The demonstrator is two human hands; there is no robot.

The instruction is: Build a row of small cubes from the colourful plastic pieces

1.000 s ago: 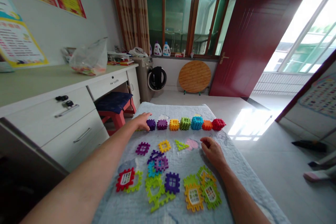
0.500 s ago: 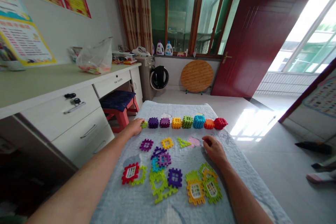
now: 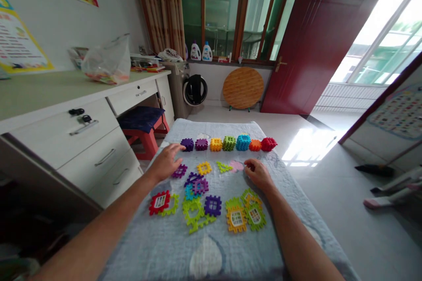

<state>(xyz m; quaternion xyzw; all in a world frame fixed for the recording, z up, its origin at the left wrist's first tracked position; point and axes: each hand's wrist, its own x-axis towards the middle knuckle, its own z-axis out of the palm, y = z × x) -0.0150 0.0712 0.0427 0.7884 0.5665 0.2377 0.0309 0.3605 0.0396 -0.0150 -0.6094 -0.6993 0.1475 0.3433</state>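
My left hand [image 3: 167, 160] is over the left side of the cloth, fingers stretched and apart. Its fingertips come close to the dark purple stack [image 3: 187, 144]; whether they touch is unclear. Just below that hand lies a magenta square piece [image 3: 180, 171]. No lime piece shows at the row's left end, where the hand covers part of the cloth. My right hand [image 3: 260, 174] rests right of a pink patch on the cloth, its fingers loosely bent and nothing visible in them. Nearest to it is a lime triangle piece [image 3: 223, 167].
Further stacks run rightward, ending in a red one [image 3: 269, 144]. Loose pieces lie nearer me, among them a red square [image 3: 159, 202], a purple square [image 3: 212, 205] and a yellow window piece [image 3: 236, 218]. A desk [image 3: 52, 92] and stool [image 3: 141, 118] stand left.
My left hand has drawn back from the lime piece at the row's left end, moving nearer me, and its fingers have spread. The whole view has shifted slightly; my right hand stays near its place.
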